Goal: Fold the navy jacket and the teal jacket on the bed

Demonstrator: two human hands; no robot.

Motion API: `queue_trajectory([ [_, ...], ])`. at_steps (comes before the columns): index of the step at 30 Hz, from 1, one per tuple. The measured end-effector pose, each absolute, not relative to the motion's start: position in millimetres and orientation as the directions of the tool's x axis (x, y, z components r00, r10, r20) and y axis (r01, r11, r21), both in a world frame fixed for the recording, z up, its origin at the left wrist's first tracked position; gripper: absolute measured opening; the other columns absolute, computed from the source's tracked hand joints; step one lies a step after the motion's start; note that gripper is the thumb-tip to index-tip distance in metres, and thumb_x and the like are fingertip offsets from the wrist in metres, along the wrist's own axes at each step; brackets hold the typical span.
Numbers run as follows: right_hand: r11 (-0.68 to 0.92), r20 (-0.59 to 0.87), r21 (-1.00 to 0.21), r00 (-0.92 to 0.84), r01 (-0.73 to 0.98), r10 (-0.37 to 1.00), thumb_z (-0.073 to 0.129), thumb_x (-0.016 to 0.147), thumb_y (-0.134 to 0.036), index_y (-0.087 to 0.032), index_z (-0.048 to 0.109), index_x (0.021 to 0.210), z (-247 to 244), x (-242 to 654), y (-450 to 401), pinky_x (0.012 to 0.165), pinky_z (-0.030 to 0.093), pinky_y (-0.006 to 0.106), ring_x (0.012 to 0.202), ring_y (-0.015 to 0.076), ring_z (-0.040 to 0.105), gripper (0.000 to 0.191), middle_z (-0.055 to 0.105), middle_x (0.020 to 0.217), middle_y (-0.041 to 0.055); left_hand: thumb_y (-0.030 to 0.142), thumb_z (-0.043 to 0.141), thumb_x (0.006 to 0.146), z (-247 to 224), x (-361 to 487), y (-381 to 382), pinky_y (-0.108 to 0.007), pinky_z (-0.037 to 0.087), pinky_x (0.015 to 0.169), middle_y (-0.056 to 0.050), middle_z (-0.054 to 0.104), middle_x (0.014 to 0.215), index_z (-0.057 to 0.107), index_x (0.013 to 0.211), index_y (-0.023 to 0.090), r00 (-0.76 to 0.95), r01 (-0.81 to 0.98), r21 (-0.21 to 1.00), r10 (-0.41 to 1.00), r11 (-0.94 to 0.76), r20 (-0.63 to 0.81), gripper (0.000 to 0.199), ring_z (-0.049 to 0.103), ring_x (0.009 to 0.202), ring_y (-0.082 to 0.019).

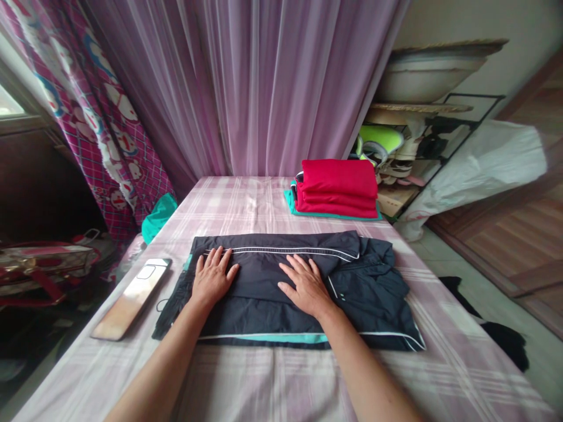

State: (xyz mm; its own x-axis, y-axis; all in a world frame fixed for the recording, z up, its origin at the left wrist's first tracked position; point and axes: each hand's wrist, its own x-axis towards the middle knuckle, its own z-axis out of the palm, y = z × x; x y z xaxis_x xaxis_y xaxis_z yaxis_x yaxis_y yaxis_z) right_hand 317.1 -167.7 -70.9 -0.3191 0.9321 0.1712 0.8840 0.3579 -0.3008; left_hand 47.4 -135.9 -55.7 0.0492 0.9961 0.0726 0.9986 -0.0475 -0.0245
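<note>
A black garment (pixel 264 316) with white piping and a turquoise strip lies folded into a wide rectangle on the checked tablecloth (pixel 246 381). My left hand (pixel 213 276) rests palm down on its left part, fingers spread across the white lines. On the middle-right part lies my right hand (pixel 307 285), also flat with fingers apart. Neither hand grips anything. The garment's right end is bunched and wrinkled, and a thin cord loop sticks out at its left edge.
Red folded cloth (pixel 338 187) sits on turquoise fabric at the table's back right. A phone (pixel 132 302) lies at the left edge, near a turquoise bag (pixel 159 218). Purple curtains (pixel 272 88) hang behind. A rack with basins (pixel 431 76) and shoes stands at right.
</note>
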Motion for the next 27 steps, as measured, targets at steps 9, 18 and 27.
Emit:
queue_trajectory([
  [9, 0.371, 0.201, -0.274, -0.325, 0.887, 0.924, 0.049, 0.098, -0.047, -0.027, 0.058, 0.141, -73.8, 317.7, -167.9, 0.120, 0.023, 0.055, 0.146, 0.0269, 0.036, 0.048, 0.048, 0.154, 0.0084, 0.052, 0.036, 0.100, -55.7, 47.4, -137.1, -0.055, 0.023, 0.122, -0.010, 0.041, 0.159, 0.043, 0.151, 0.023, 0.053, 0.999, -0.017, 0.995, -0.052, 0.088, 0.060, 0.033, 0.149, -0.029],
  [18, 0.364, 0.195, -0.260, -0.320, 0.894, 0.927, 0.052, 0.097, -0.045, -0.028, 0.058, 0.140, -73.5, 316.9, -167.7, 0.120, 0.024, 0.055, 0.146, 0.0274, 0.036, 0.047, 0.048, 0.154, 0.0082, 0.052, 0.037, 0.099, -58.9, 45.5, -137.8, -0.055, 0.023, 0.122, -0.010, 0.042, 0.158, 0.045, 0.151, 0.024, 0.059, 0.998, 0.002, 0.992, -0.059, 0.113, 0.059, 0.034, 0.148, -0.029],
  [27, 0.366, 0.197, -0.268, -0.321, 0.891, 0.926, 0.050, 0.097, -0.045, -0.027, 0.058, 0.140, -72.6, 317.0, -167.9, 0.119, 0.024, 0.056, 0.146, 0.0273, 0.036, 0.047, 0.048, 0.154, 0.0090, 0.053, 0.036, 0.099, -59.3, 46.2, -137.6, -0.054, 0.022, 0.122, -0.010, 0.041, 0.159, 0.044, 0.151, 0.024, 0.058, 0.998, -0.003, 0.992, -0.058, 0.108, 0.060, 0.033, 0.149, -0.029],
])
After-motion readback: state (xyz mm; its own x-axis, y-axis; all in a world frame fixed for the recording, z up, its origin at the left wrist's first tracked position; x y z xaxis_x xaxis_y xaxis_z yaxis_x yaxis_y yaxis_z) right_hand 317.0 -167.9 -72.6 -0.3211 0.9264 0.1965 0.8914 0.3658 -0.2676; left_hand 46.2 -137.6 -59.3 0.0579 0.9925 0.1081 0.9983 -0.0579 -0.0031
